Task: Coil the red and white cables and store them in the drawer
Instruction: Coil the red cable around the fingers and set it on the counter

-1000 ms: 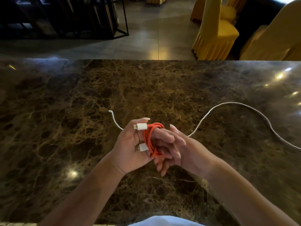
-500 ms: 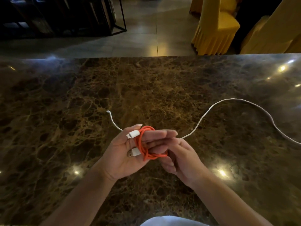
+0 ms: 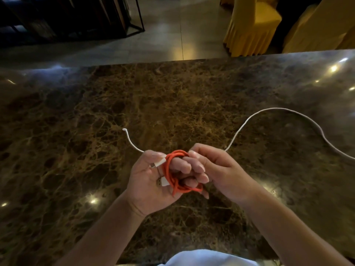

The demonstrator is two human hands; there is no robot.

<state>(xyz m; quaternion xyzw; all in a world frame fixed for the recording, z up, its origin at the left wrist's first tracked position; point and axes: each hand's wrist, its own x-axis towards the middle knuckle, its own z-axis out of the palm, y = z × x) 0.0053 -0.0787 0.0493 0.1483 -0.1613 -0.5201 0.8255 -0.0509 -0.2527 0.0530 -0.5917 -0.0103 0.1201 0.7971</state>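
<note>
The red cable [image 3: 173, 169] is wound in a coil around the fingers of my left hand [image 3: 151, 181], its two white plugs lying against the palm. My left fingers curl over the coil. My right hand [image 3: 217, 169] pinches the top of the red coil with thumb and fingers. The white cable [image 3: 269, 112] lies loose on the marble table [image 3: 96, 112], curving from a free end at the left, behind my hands, out to the right edge of view. No drawer is in view.
Beyond the table's far edge stand chairs with yellow covers [image 3: 253, 25] at the back right and a dark metal-framed shelf [image 3: 76, 18] at the back left. A white cloth or garment [image 3: 207, 259] shows at the bottom edge.
My right hand has risen from under the left fingers to the top of the red coil and now pinches it. The coil stays on my left hand.
</note>
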